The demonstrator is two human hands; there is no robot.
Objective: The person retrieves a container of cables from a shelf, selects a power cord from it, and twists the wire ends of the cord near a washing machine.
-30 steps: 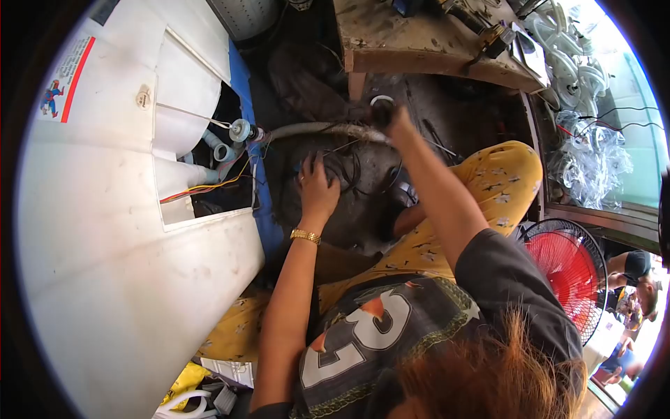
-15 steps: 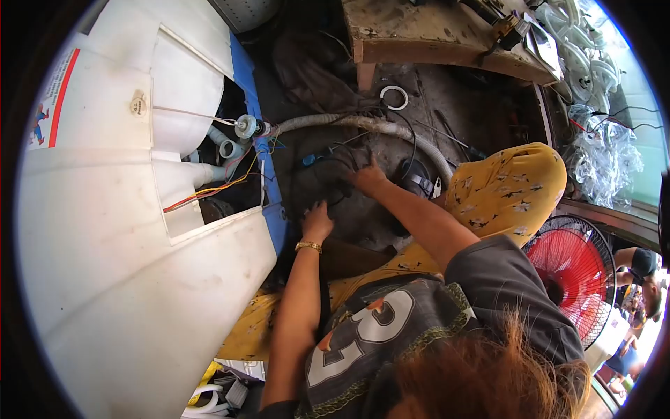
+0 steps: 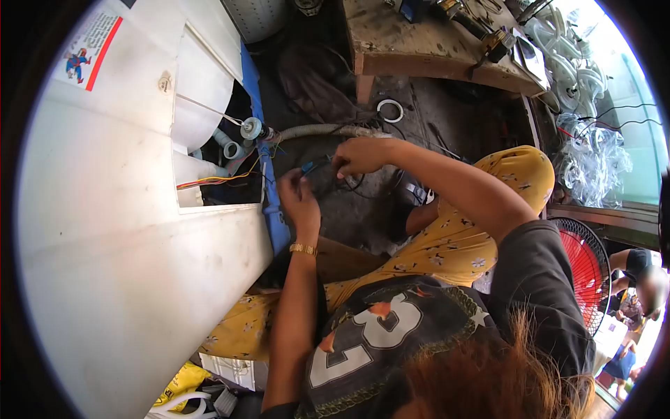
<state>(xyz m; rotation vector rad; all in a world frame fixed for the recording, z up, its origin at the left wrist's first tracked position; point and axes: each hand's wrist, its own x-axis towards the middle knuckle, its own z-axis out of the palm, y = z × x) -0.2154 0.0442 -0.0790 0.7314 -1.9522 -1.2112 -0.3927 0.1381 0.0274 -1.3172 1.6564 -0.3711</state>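
My left hand [image 3: 299,199], with a gold band at the wrist, is raised beside the blue base edge of a white machine lying on its side [image 3: 118,230]. Its thumb and fingers are pinched together; what they hold is too small to make out. Fingers curled downward, my right hand [image 3: 364,155] pinches a black cable [image 3: 354,187] that loops below it. Between the hands shows a blue-handled tool [image 3: 308,167], apparently on the floor. Out of the machine's opening come red and yellow wires [image 3: 220,180] and a round white fitting [image 3: 250,128].
A grey corrugated hose [image 3: 314,130] curves over the floor behind my hands. Beyond it lie a white ring [image 3: 390,110] and a dark cloth [image 3: 314,84]. A wooden bench [image 3: 419,49] bears tools. At right stand a red fan [image 3: 579,272] and plastic-wrapped parts [image 3: 593,160].
Both hands have risen from the floor. The left moved up and slightly left, the right leftward and up, and the black cable now hangs in a loop at the right hand.
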